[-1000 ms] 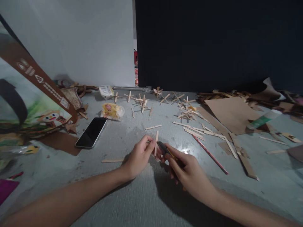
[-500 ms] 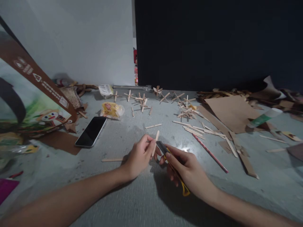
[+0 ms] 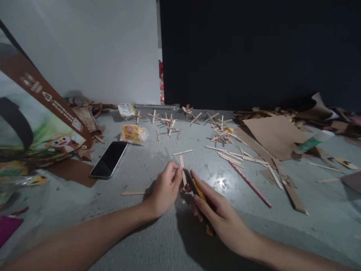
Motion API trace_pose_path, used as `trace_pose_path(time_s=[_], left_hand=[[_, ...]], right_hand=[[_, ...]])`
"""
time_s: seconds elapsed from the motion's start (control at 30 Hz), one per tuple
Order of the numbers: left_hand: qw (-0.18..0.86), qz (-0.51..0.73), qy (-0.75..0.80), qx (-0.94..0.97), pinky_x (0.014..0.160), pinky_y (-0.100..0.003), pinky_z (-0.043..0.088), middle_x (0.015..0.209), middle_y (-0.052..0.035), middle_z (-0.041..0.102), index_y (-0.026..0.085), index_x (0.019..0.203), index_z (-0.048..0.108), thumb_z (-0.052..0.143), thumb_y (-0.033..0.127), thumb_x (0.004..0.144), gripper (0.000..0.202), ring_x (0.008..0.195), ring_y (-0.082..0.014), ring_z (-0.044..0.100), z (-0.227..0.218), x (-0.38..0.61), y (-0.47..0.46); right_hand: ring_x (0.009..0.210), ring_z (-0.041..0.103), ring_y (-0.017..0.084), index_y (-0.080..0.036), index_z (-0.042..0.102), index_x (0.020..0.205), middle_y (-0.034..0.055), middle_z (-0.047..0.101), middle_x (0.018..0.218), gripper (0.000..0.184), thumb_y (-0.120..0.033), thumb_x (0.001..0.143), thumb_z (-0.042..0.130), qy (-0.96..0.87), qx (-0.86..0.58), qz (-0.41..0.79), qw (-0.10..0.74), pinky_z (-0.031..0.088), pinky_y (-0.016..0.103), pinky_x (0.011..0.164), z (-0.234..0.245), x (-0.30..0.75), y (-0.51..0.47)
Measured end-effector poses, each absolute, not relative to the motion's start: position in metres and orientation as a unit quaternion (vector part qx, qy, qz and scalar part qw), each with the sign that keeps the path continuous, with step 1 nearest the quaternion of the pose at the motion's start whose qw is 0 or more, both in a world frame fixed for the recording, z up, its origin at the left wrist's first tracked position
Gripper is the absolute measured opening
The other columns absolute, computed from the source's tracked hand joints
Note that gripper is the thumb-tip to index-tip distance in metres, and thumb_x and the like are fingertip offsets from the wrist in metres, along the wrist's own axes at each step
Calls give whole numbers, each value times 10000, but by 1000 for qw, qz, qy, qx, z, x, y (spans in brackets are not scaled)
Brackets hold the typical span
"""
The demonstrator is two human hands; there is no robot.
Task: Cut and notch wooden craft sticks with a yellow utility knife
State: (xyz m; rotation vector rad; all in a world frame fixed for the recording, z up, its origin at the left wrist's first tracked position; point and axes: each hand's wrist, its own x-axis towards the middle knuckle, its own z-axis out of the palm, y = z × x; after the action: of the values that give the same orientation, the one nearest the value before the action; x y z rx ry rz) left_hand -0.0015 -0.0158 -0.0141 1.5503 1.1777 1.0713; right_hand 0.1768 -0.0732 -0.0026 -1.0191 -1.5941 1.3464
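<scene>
We are pinching a craft stick [image 3: 182,171] between the thumb and fingertips of our left hand [image 3: 165,188], which is closing around its lower half. Our right hand [image 3: 217,210] is gripping a utility knife [image 3: 199,192], yellow along the body and dark at the nose, with the forefinger lying along its back. The knife's nose is meeting the stick from the right, just beside the left fingertips, so both hands are touching at the work. The stick is standing between the two hands, its long axis running away from us and leaning slightly left at the far end. It is looking pale, flat and narrow, with a rounded tip, its lower end hidden by our fingers. All of this is sitting low over the grey surface [image 3: 169,241]. Another stick [image 3: 134,192] is lying near the left wrist, a red pencil [image 3: 249,183] to the right, a phone [image 3: 109,159] well off to the left, and cardboard [image 3: 275,133] farther right.
</scene>
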Motion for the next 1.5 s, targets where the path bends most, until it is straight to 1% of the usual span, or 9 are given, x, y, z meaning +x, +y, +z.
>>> trace_pose_path(time_s=[0.13, 0.33, 0.53, 0.73, 1.07, 1.23, 1.37, 1.43, 1.5], left_hand=[[447, 431, 472, 625, 571, -264, 439, 619, 29, 622, 244, 909, 484, 462, 529, 1042, 316, 567, -163, 602, -16, -2, -15], [431, 432, 474, 635, 553, -256, 400, 602, 42, 598, 248, 915, 477, 465, 544, 1047, 324, 546, -156, 572, -19, -3, -15], [415, 432, 478, 643, 540, -247, 386, 585, 58, 561, 246, 909, 463, 448, 504, 1054, 297, 520, -143, 547, -17, -4, -15], [429, 429, 474, 637, 530, -247, 377, 568, 71, 550, 248, 933, 455, 438, 497, 1067, 284, 505, -145, 568, -17, -4, -15], [430, 432, 473, 636, 580, -255, 441, 624, 36, 624, 245, 920, 471, 474, 487, 1053, 275, 574, -158, 608, -16, -3, -13], [444, 437, 481, 617, 563, -250, 434, 607, 38, 622, 241, 901, 496, 500, 514, 1040, 306, 553, -152, 587, -16, -3, -11], [471, 457, 475, 586, 563, -256, 445, 648, 26, 670, 243, 902, 487, 524, 572, 1012, 349, 551, -149, 599, -16, -2, -9], [493, 447, 463, 586, 580, -264, 458, 688, 7, 706, 244, 899, 474, 517, 586, 1010, 361, 570, -152, 617, -14, -1, -11], [516, 413, 442, 606, 596, -270, 465, 709, -6, 719, 244, 888, 466, 513, 582, 1014, 364, 581, -152, 618, -11, 0, -14]], right_hand=[[612, 511, 130, -232, 364, 1672, -27, 564, 742, 665, -505, 1080, 493, -595, -400, 577, 391, 500, 277, 626, -2, 176, -70], [552, 500, 120, -204, 394, 1651, -34, 589, 694, 725, -594, 1052, 514, -567, -401, 612, 377, 430, 260, 552, 1, 175, -68], [522, 487, 108, -178, 571, 1477, -42, 593, 652, 597, -586, 1041, 552, -535, -356, 666, 379, 373, 254, 544, 4, 176, -63], [468, 451, 92, -160, 662, 1251, -44, 587, 612, 417, -506, 1026, 604, -471, -328, 721, 388, 301, 243, 502, 1, 175, -58], [491, 406, 114, -202, 714, 1015, -29, 514, 625, 353, -535, 902, 680, -415, -377, 732, 386, 319, 251, 472, 1, 177, -52], [504, 407, 103, -183, 724, 979, -27, 516, 618, 288, -462, 906, 725, -389, -340, 763, 389, 320, 229, 476, 2, 181, -47], [532, 467, 104, -188, 694, 1087, 15, 630, 797, 367, -505, 908, 732, -448, -354, 689, 446, 376, 250, 498, 6, 188, -43], [551, 468, 106, -204, 671, 1133, 7, 612, 836, 390, -535, 930, 704, -518, -391, 589, 482, 390, 252, 509, 7, 194, -41], [568, 455, 115, -210, 661, 1105, -27, 538, 756, 347, -514, 942, 696, -605, -438, 458, 482, 398, 250, 535, 5, 198, -40]])
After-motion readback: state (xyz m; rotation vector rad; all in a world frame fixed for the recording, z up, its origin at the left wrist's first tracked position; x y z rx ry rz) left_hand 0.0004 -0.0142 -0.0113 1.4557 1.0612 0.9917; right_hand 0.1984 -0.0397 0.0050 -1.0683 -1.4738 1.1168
